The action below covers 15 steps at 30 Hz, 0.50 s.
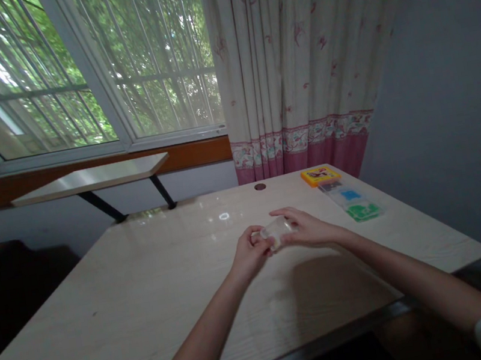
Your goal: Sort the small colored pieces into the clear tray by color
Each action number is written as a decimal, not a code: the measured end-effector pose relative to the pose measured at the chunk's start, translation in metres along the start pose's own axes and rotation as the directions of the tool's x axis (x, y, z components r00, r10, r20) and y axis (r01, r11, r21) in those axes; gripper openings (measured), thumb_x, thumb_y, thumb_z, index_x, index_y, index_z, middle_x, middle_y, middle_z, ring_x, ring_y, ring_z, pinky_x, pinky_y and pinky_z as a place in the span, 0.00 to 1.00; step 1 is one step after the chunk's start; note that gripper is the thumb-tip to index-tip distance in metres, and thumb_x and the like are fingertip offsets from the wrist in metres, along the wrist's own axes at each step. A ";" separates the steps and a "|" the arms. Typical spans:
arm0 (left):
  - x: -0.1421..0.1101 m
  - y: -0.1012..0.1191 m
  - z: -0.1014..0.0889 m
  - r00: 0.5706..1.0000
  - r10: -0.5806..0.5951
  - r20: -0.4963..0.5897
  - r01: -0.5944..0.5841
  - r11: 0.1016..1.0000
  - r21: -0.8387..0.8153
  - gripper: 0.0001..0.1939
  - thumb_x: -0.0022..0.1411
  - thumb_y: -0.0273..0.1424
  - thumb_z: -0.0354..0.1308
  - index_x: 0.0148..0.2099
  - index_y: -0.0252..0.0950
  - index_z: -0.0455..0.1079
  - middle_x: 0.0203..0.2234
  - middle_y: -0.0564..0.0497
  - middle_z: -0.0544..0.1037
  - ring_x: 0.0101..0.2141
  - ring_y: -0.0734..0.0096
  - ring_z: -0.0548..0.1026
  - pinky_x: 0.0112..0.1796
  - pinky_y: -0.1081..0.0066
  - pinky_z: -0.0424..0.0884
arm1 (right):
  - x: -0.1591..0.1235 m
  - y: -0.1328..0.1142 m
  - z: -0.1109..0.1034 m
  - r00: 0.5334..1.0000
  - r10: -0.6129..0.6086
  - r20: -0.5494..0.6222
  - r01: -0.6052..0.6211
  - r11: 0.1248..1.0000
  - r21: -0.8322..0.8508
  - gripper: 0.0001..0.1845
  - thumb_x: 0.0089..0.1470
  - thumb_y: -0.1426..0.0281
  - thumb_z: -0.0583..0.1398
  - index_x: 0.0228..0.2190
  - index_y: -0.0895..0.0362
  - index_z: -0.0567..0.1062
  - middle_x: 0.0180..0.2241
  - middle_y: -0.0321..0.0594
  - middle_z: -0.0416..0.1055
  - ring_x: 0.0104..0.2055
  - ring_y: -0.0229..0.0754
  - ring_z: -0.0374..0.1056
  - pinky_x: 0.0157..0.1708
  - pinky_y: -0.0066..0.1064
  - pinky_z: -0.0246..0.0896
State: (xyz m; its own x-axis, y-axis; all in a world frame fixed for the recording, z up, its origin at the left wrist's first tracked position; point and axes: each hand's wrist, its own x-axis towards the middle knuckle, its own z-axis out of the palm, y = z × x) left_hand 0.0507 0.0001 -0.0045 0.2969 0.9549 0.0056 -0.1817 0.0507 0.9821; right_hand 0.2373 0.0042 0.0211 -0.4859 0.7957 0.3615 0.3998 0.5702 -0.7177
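A small see-through container is held between my two hands above the middle of the desk. It lies tilted, and its exact kind is hard to make out. My left hand closes on its left end, with the thumb and fingers pinching near the rim. Around the right end, my right hand curls with its fingers over the far side and its thumb on the near side. Parts of the container are hidden behind the fingers.
At the desk's back right lies a yellow-orange box. Adjoining it is a transparent case with dark, blue and green contents. A raised shelf on black supports stands at the back left. The pale wooden desk has a round cable hole.
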 end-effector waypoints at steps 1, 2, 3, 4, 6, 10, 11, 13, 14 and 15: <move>-0.001 0.001 0.000 1.000 -0.001 0.005 0.001 1.000 0.006 0.26 0.36 0.37 0.66 0.36 0.33 0.59 0.14 0.58 0.68 0.16 0.77 0.68 0.21 0.76 0.63 | 0.001 0.004 0.001 0.997 0.071 -0.007 -0.070 0.994 0.088 0.29 0.44 0.58 0.61 0.48 0.54 0.63 0.45 0.43 0.63 0.44 0.42 0.62 0.43 0.37 0.59; -0.001 0.002 0.001 1.000 -0.005 0.015 0.005 1.000 0.018 0.26 0.37 0.37 0.66 0.36 0.33 0.60 0.15 0.58 0.68 0.17 0.77 0.68 0.22 0.76 0.63 | 0.001 0.008 0.001 0.991 0.133 0.011 -0.133 0.977 0.169 0.26 0.46 0.58 0.59 0.46 0.55 0.64 0.40 0.42 0.65 0.39 0.39 0.64 0.38 0.34 0.61; -0.002 0.002 0.001 0.999 -0.011 0.030 0.010 0.999 0.035 0.26 0.37 0.37 0.66 0.37 0.33 0.60 0.16 0.58 0.69 0.17 0.78 0.68 0.22 0.76 0.63 | 0.001 0.011 0.001 0.982 0.182 0.042 -0.186 0.954 0.234 0.25 0.46 0.57 0.59 0.44 0.56 0.65 0.36 0.40 0.67 0.34 0.37 0.65 0.34 0.32 0.62; -0.002 0.002 0.001 0.999 -0.014 0.046 0.011 0.999 0.051 0.26 0.37 0.37 0.66 0.38 0.33 0.61 0.16 0.58 0.69 0.17 0.78 0.68 0.22 0.76 0.63 | 0.000 0.013 -0.002 0.974 0.215 0.072 -0.226 0.934 0.276 0.25 0.44 0.57 0.60 0.42 0.57 0.65 0.32 0.38 0.67 0.31 0.36 0.64 0.31 0.30 0.62; -0.002 0.000 0.001 0.998 -0.003 0.071 -0.002 0.997 0.074 0.29 0.38 0.37 0.66 0.42 0.33 0.60 0.19 0.56 0.70 0.19 0.78 0.69 0.22 0.77 0.63 | -0.007 0.015 -0.013 0.960 0.264 0.095 -0.281 0.913 0.296 0.25 0.41 0.57 0.63 0.39 0.59 0.66 0.29 0.37 0.66 0.28 0.35 0.64 0.28 0.28 0.62; -0.001 -0.002 -0.001 0.998 0.047 0.050 -0.053 0.990 0.128 0.28 0.43 0.37 0.63 0.46 0.34 0.59 0.25 0.53 0.71 0.22 0.78 0.69 0.22 0.77 0.63 | -0.041 0.017 -0.065 0.887 0.452 0.095 -0.462 0.867 0.186 0.29 0.39 0.55 0.63 0.40 0.58 0.64 0.25 0.34 0.64 0.25 0.34 0.63 0.24 0.26 0.61; 0.000 -0.002 -0.002 0.998 0.056 0.038 -0.061 0.987 0.147 0.26 0.44 0.37 0.63 0.44 0.33 0.60 0.25 0.53 0.70 0.22 0.79 0.68 0.22 0.78 0.63 | -0.055 0.020 -0.081 0.854 0.513 0.092 -0.521 0.842 0.141 0.30 0.39 0.54 0.62 0.41 0.58 0.64 0.25 0.34 0.65 0.24 0.34 0.63 0.23 0.26 0.61; 0.001 -0.002 -0.004 0.997 0.069 0.020 -0.072 0.981 0.179 0.22 0.45 0.36 0.61 0.42 0.32 0.62 0.24 0.53 0.69 0.22 0.80 0.67 0.22 0.78 0.62 | -0.085 0.026 -0.112 0.782 0.621 0.063 -0.624 0.780 0.055 0.31 0.38 0.54 0.62 0.41 0.58 0.64 0.25 0.36 0.66 0.24 0.34 0.64 0.22 0.25 0.61; 0.002 -0.001 -0.004 0.997 0.075 0.012 -0.076 0.978 0.193 0.21 0.45 0.35 0.61 0.41 0.32 0.62 0.24 0.54 0.69 0.21 0.81 0.66 0.21 0.79 0.62 | -0.101 0.031 -0.126 0.747 0.663 0.055 -0.664 0.748 0.014 0.31 0.38 0.53 0.62 0.41 0.58 0.65 0.25 0.37 0.67 0.24 0.35 0.64 0.21 0.25 0.60; 0.002 -0.001 -0.004 0.997 0.081 0.003 -0.080 0.975 0.206 0.19 0.46 0.34 0.60 0.41 0.32 0.63 0.24 0.53 0.69 0.21 0.81 0.66 0.21 0.79 0.62 | -0.116 0.036 -0.138 0.720 0.693 0.036 -0.693 0.721 -0.028 0.31 0.38 0.52 0.61 0.41 0.59 0.66 0.25 0.37 0.67 0.23 0.35 0.63 0.20 0.24 0.59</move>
State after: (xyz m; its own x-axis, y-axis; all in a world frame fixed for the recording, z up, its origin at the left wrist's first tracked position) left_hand 0.0475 0.0032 -0.0066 0.2845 0.9548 0.0859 -0.0081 -0.0872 0.9962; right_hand 0.4150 -0.0397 0.0352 -0.1009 0.9606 -0.2588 0.6462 -0.1345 -0.7512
